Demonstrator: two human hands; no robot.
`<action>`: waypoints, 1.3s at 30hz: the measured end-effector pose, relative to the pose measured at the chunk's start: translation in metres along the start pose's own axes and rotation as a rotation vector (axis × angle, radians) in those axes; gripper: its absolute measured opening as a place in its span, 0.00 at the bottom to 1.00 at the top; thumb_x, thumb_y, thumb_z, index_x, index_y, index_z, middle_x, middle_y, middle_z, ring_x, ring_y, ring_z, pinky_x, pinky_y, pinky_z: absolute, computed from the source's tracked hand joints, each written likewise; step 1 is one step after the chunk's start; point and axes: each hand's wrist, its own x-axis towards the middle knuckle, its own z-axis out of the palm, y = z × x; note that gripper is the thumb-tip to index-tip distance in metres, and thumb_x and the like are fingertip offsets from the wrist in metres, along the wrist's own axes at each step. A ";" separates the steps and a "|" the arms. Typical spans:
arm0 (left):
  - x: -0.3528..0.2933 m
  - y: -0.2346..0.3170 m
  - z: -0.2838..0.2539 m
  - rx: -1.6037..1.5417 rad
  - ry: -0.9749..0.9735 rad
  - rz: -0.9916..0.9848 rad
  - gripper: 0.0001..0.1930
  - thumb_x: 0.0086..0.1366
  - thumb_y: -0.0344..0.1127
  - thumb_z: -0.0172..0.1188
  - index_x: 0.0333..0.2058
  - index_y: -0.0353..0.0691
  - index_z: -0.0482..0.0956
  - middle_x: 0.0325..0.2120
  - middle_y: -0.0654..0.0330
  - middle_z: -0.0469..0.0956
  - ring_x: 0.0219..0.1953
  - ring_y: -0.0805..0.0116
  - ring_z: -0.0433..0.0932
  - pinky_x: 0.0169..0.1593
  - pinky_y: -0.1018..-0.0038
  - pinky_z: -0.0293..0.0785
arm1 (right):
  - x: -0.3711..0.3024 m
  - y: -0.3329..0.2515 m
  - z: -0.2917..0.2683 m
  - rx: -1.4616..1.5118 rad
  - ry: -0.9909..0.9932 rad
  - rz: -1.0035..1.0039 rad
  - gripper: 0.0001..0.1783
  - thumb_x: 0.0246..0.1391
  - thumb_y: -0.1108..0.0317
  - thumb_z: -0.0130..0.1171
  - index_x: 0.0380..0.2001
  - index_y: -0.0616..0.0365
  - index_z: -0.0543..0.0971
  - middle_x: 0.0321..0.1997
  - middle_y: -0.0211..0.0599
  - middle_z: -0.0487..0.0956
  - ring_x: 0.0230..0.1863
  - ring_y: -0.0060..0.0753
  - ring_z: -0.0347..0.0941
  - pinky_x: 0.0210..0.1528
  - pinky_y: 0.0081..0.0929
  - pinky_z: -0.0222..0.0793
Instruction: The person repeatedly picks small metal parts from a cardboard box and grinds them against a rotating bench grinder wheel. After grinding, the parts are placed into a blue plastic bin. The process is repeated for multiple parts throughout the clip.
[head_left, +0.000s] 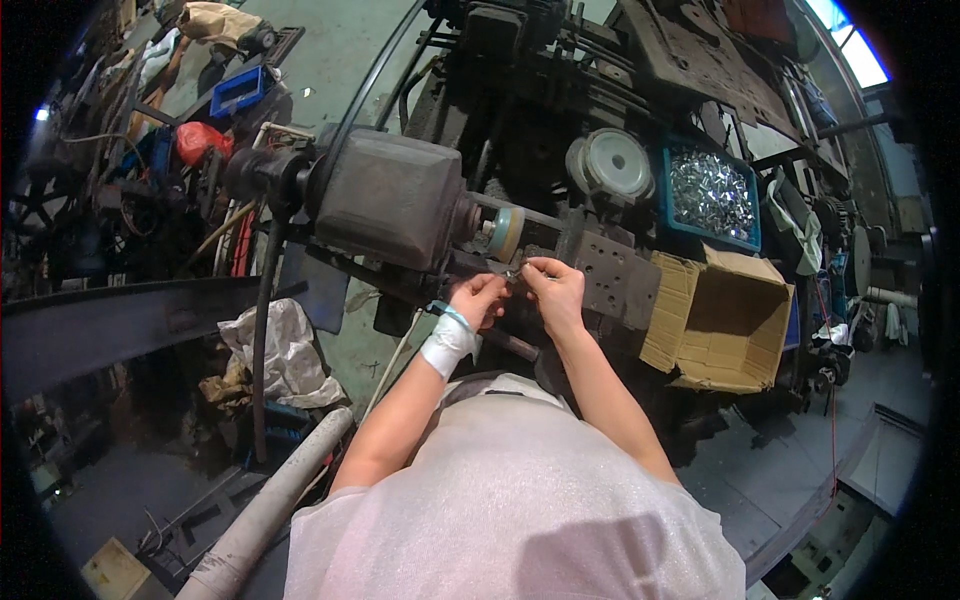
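In front of my body, both hands meet at a small shiny metal piece (512, 276) whose exact kind is too small to tell. My left hand (481, 299), with a white wrap and a light-blue band at the wrist, pinches it from the left. From the right, the fingertips of my right hand (553, 290) close on the same piece. Just beyond the hands is a round wheel (506, 233) with pale blue and tan bands, mounted on the spindle of a grey machine head (390, 195). A dark metal block with holes (612, 275) stands right of my right hand.
At the right, a blue crate (757, 232) holds many shiny metal pieces, with an open cardboard box (730, 335) nearer me. A pale round disc (617, 163) lies beyond the block. A thick grey pipe (275, 500) and crumpled white sacking (280, 350) are on the left.
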 end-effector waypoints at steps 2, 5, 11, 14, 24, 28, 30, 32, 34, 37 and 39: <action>-0.006 0.004 -0.008 -0.113 -0.151 -0.091 0.12 0.58 0.42 0.54 0.31 0.39 0.71 0.24 0.62 0.74 0.18 0.79 0.67 0.16 0.86 0.57 | -0.007 -0.003 -0.008 0.093 -0.062 0.025 0.08 0.44 0.72 0.58 0.30 0.63 0.78 0.20 0.26 0.75 0.17 0.13 0.64 0.16 0.10 0.55; 0.000 -0.003 -0.016 -0.233 -0.347 -0.138 0.13 0.56 0.44 0.56 0.30 0.40 0.70 0.26 0.62 0.74 0.20 0.80 0.67 0.16 0.86 0.57 | -0.013 -0.001 -0.013 0.204 -0.179 0.056 0.08 0.44 0.71 0.58 0.30 0.62 0.78 0.21 0.26 0.75 0.17 0.11 0.64 0.15 0.08 0.53; 0.000 -0.006 -0.008 -0.041 -0.155 -0.027 0.09 0.55 0.39 0.58 0.30 0.41 0.71 0.23 0.67 0.74 0.21 0.80 0.68 0.18 0.85 0.59 | -0.018 0.001 -0.007 0.134 -0.106 0.048 0.08 0.45 0.70 0.58 0.29 0.64 0.78 0.22 0.27 0.75 0.18 0.13 0.64 0.19 0.11 0.58; 0.005 -0.010 -0.003 0.086 -0.063 0.074 0.07 0.55 0.37 0.58 0.30 0.42 0.72 0.22 0.68 0.74 0.20 0.81 0.69 0.18 0.85 0.60 | -0.011 0.010 -0.003 0.134 -0.041 0.096 0.09 0.45 0.70 0.58 0.31 0.63 0.76 0.20 0.27 0.74 0.17 0.14 0.66 0.14 0.10 0.54; 0.027 -0.009 0.009 0.066 0.123 0.072 0.04 0.54 0.33 0.56 0.27 0.41 0.72 0.22 0.65 0.75 0.20 0.78 0.71 0.18 0.82 0.63 | 0.021 0.016 0.007 0.005 0.031 -0.009 0.08 0.43 0.72 0.56 0.25 0.67 0.78 0.19 0.30 0.75 0.19 0.17 0.66 0.21 0.17 0.61; 0.025 -0.006 0.012 0.079 0.164 0.093 0.04 0.53 0.32 0.55 0.27 0.40 0.72 0.22 0.64 0.75 0.20 0.78 0.71 0.19 0.82 0.64 | 0.025 0.021 0.010 -0.001 0.043 -0.031 0.08 0.43 0.72 0.56 0.26 0.68 0.78 0.20 0.30 0.75 0.20 0.17 0.67 0.22 0.17 0.62; 0.026 -0.006 0.011 0.090 0.167 0.106 0.04 0.53 0.32 0.55 0.28 0.39 0.72 0.22 0.64 0.75 0.20 0.78 0.71 0.19 0.83 0.64 | 0.025 0.019 0.012 0.029 0.045 -0.025 0.08 0.43 0.72 0.56 0.26 0.68 0.78 0.21 0.30 0.76 0.21 0.17 0.67 0.22 0.17 0.62; 0.030 -0.010 0.008 0.114 0.152 0.131 0.05 0.53 0.32 0.55 0.28 0.39 0.72 0.23 0.64 0.75 0.20 0.78 0.71 0.19 0.83 0.64 | 0.023 0.015 0.014 0.062 0.046 -0.015 0.08 0.44 0.72 0.56 0.26 0.68 0.78 0.21 0.31 0.76 0.22 0.17 0.68 0.23 0.17 0.63; 0.029 -0.012 0.007 0.061 0.121 0.135 0.05 0.54 0.33 0.56 0.29 0.39 0.72 0.22 0.65 0.75 0.20 0.78 0.71 0.20 0.84 0.64 | 0.022 0.016 0.012 0.073 0.038 -0.009 0.07 0.44 0.73 0.56 0.26 0.67 0.77 0.20 0.30 0.75 0.21 0.17 0.67 0.21 0.18 0.61; 0.015 -0.004 0.008 0.011 -0.038 0.080 0.08 0.55 0.33 0.56 0.33 0.39 0.71 0.24 0.65 0.74 0.23 0.78 0.72 0.22 0.84 0.65 | 0.013 0.010 0.003 0.185 -0.012 0.121 0.06 0.43 0.72 0.56 0.25 0.64 0.77 0.19 0.29 0.74 0.20 0.19 0.66 0.19 0.19 0.59; 0.001 0.002 0.003 -0.050 -0.203 0.029 0.12 0.56 0.33 0.56 0.38 0.39 0.68 0.26 0.64 0.74 0.26 0.77 0.72 0.26 0.82 0.66 | 0.005 -0.001 -0.010 0.357 -0.089 0.208 0.04 0.43 0.70 0.54 0.22 0.58 0.74 0.17 0.28 0.70 0.16 0.21 0.64 0.15 0.19 0.54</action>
